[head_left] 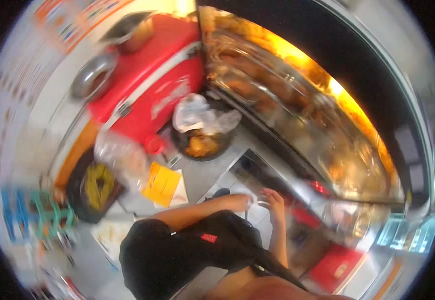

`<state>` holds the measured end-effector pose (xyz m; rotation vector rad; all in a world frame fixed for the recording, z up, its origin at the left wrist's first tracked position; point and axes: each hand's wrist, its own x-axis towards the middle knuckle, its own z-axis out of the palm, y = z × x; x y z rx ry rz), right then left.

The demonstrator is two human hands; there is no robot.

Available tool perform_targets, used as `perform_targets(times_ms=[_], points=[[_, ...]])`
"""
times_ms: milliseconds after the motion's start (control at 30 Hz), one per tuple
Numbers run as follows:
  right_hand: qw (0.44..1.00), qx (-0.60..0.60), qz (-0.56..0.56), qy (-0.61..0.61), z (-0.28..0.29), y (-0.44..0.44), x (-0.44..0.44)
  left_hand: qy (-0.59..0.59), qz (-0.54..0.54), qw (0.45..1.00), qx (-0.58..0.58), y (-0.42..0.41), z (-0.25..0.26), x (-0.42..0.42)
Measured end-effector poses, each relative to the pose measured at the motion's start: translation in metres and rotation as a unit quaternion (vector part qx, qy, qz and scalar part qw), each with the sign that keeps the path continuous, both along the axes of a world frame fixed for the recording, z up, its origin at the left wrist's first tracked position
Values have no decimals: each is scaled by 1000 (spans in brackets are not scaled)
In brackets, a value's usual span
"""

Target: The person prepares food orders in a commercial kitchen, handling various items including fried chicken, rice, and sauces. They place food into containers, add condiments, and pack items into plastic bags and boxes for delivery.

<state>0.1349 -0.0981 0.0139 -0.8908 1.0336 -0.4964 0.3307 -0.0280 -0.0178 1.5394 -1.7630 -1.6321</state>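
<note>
In front of my black shirt my two hands are close together over the tiled floor. My left hand has its fingers closed at a small whitish thing, too blurred to name. Facing it, my right hand has bent fingers at the other side of this thing; their grip is unclear. Left of my forearm, a yellow packet lies over a white sheet on the grey counter.
A glass display case with lit trays of food runs along the right. Beyond the counter stand a red cooler box, a black bowl of fried food, clear plastic bags and a dark pan. A red box sits lower right.
</note>
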Motion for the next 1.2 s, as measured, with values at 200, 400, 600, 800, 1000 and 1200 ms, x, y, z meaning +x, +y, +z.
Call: perform_targets(times_ms=[200, 400, 600, 800, 1000, 1200], points=[[989, -11, -135, 57, -12, 52, -56, -8, -408, 913, 14, 4, -54, -45], [882, 42, -443, 152, -39, 261, -132, -122, -516, 845, -63, -31, -23, -115], [696, 43, -701, 146, -60, 471, -140, -79, -657, 740, -124, 71, 18, -264], [677, 86, -712, 165, -75, 673, -141, -48, -793, 607, -20, 317, -9, -372], [511, 87, -833, 193, -29, 831, -183, -3, -918, 387, 84, 498, 2, -423], [517, 70, -787, 329, -2, 958, -252, -34, -944, 329, 7, 578, -45, -511]])
